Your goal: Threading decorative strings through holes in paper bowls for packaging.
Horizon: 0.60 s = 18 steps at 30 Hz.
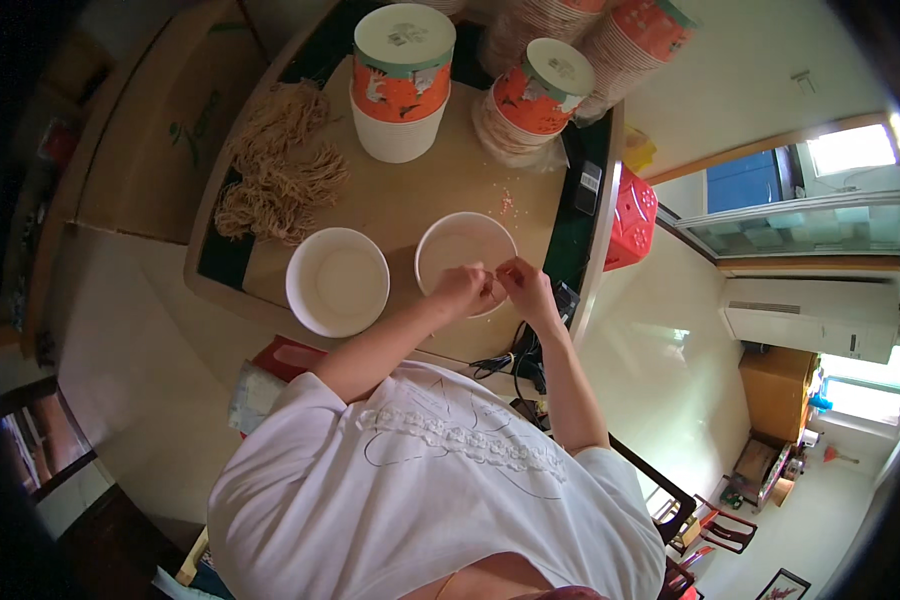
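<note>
Both my hands meet over the near rim of a white paper bucket (455, 240), which stands open side up on the table. The fingers of my left hand (467, 290) are pinched together, close beside the pinched fingers of my right hand (525, 285). What lies between the fingertips is too small to make out. Left of that bucket stands a second white paper bucket (337, 282), its open top facing up. Tangled bundles of beige string (285, 165) lie at the table's left side.
Upside-down stacks of orange-and-white paper buckets (402, 95) stand at the back, with another stack (540, 95) to the right. Small pinkish bits (507, 203) are scattered on the brown board (390, 200). A red stool (630, 220) stands beyond the right edge; a cardboard box (170, 120) is at left.
</note>
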Each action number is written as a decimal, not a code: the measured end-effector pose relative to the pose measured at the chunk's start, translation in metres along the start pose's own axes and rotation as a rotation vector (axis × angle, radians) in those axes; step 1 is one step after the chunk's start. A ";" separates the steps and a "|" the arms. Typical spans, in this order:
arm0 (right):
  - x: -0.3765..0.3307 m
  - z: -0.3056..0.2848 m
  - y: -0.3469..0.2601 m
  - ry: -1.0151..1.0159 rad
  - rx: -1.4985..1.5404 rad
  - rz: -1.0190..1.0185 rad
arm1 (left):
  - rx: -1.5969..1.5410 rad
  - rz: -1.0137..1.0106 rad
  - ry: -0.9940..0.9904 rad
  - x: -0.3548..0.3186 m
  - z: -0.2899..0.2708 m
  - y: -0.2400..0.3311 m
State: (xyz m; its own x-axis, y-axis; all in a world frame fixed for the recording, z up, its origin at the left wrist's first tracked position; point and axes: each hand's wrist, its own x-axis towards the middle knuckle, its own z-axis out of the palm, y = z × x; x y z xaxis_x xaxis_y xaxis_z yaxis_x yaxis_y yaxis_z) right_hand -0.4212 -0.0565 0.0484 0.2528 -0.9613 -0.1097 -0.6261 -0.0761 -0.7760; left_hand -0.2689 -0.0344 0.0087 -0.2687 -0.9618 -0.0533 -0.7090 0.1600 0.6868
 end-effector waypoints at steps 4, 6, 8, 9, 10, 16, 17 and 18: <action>-0.001 -0.001 -0.007 0.013 0.004 0.095 | -0.043 0.102 0.060 -0.001 0.007 -0.018; 0.000 0.000 -0.002 0.048 0.005 0.055 | 0.036 0.095 0.078 0.000 0.006 -0.015; 0.001 0.000 0.000 0.022 -0.008 0.066 | 0.066 0.074 0.114 0.000 0.000 -0.002; 0.002 -0.001 0.000 -0.005 -0.023 0.076 | 0.093 0.051 0.151 0.000 -0.002 0.005; 0.003 0.000 0.001 -0.003 -0.022 0.077 | 0.095 0.053 0.150 0.000 0.000 0.006; 0.009 -0.004 -0.005 -0.160 -0.257 -0.013 | 0.086 0.128 0.384 -0.007 0.000 0.014; 0.010 -0.007 -0.008 -0.220 -0.290 0.007 | 0.087 0.152 0.387 -0.009 -0.001 0.014; 0.010 -0.008 -0.010 -0.280 -0.324 0.026 | 0.088 0.176 0.391 -0.010 -0.002 0.013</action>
State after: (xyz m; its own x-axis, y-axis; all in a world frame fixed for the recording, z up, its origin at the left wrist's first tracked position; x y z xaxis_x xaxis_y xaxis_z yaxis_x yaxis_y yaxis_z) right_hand -0.4183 -0.0676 0.0602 0.3965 -0.8585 -0.3253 -0.8227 -0.1751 -0.5408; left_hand -0.2745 -0.0227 0.0198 -0.1349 -0.9272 0.3494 -0.7320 0.3310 0.5956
